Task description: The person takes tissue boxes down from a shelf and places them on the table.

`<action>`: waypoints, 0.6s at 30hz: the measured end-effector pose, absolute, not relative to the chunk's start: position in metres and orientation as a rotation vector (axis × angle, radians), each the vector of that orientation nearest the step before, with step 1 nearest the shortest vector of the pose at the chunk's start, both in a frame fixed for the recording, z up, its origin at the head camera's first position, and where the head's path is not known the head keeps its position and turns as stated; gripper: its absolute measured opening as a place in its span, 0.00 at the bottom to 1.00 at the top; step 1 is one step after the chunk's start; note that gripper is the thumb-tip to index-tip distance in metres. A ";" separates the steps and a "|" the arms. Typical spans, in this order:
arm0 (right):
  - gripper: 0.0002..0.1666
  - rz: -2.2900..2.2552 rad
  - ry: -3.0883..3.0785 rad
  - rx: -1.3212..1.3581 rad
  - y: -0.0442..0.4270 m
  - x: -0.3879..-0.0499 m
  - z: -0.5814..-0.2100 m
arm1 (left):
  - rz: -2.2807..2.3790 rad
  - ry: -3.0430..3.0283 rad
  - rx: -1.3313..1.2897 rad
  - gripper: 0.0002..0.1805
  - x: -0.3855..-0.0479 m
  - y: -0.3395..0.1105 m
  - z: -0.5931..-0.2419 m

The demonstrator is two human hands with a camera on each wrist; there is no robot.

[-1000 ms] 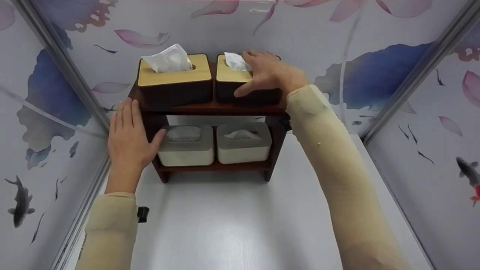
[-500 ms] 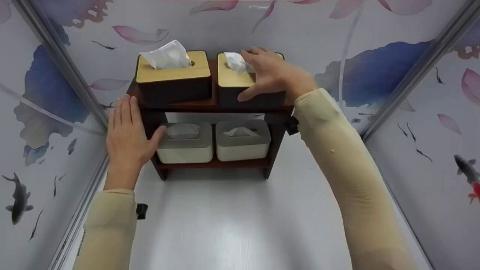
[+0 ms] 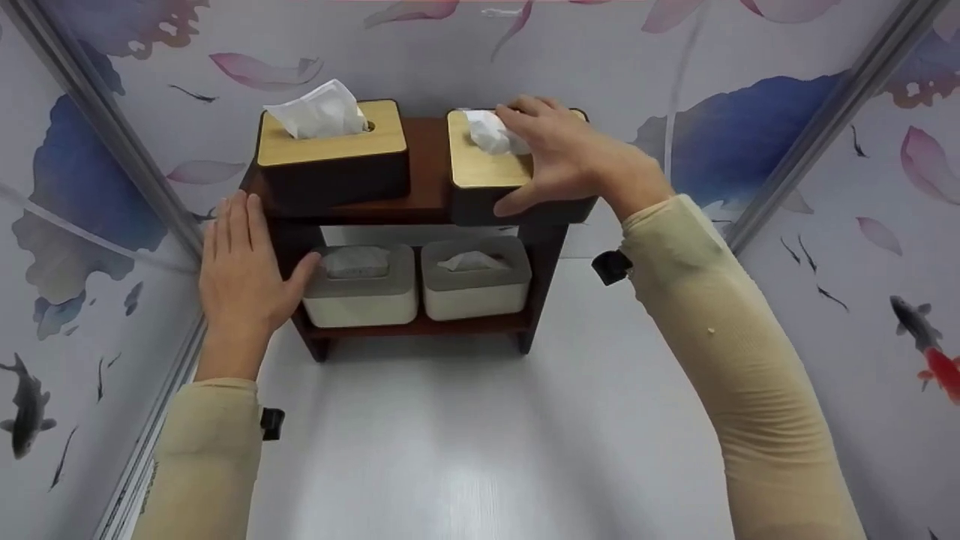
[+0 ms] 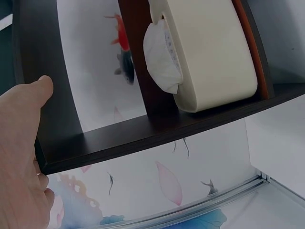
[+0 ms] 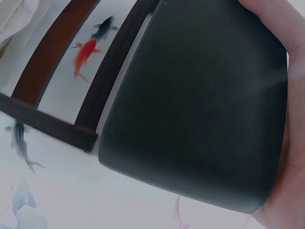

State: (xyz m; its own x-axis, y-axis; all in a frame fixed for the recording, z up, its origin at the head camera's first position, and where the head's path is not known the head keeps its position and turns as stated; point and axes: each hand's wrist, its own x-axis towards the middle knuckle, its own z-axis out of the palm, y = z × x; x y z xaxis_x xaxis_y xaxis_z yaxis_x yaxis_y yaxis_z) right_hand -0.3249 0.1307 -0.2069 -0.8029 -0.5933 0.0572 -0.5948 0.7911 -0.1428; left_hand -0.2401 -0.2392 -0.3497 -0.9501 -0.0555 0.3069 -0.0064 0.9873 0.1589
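Note:
My right hand (image 3: 562, 154) grips a black tissue box (image 3: 480, 204) with a light wooden lid, thumb at its front and fingers at the back of the lid. A white tissue (image 3: 489, 132) pokes out beside those fingers. The box juts past the right end of a dark brown two-tier shelf (image 3: 427, 161); a thin light strip shows between them in the right wrist view. Against the shelf's left side lies my left hand (image 3: 244, 274), fingers straight, its thumb (image 4: 44, 88) on the front edge. A second black tissue box (image 3: 337, 176) with a wooden lid stands at the top left.
On the lower tier stand two cream tissue boxes with grey lids, the left one (image 3: 361, 306) and the right one (image 3: 477, 298). Walls (image 3: 420, 67) printed with petals and fish enclose the shelf on the back and both sides. The floor (image 3: 420, 435) is white.
My right hand has moved right with its tissue box, widening the gap to the left black box. My left hand keeps its place at the shelf's side, while the head view has shifted slightly.

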 end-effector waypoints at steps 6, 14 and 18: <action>0.70 0.256 -2.935 0.973 0.148 -0.310 -0.207 | -0.222 -2.819 0.039 0.54 -0.240 -0.241 -0.350; 0.70 0.289 -2.866 0.990 0.179 -0.291 -0.213 | -0.216 -2.835 0.026 0.54 -0.239 -0.240 -0.348; 0.70 0.297 -2.830 0.988 0.196 -0.280 -0.217 | -0.213 -2.835 0.020 0.55 -0.239 -0.239 -0.347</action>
